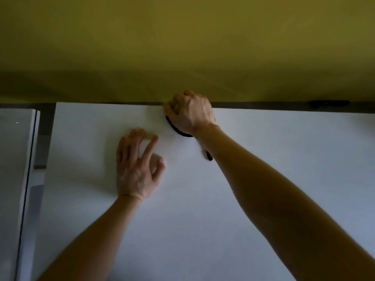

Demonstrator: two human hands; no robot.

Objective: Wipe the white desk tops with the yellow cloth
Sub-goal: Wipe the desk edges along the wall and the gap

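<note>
The white desk top [263, 159] fills the lower half of the view. At its far edge my right hand [190, 111] curls its fingers round a bunched yellow cloth [175, 105], of which only a small patch shows between the fingers. A round black cable grommet [178, 129] lies in the desk just under that hand. My left hand [136, 165] rests on the desk nearer to me, fingers spread and straight, holding nothing.
A yellow partition [182, 47] rises right behind the desk's far edge. A second white desk top [14, 159] lies at the left across a narrow gap [41, 149]. A small black object [328, 103] sits at the far right edge.
</note>
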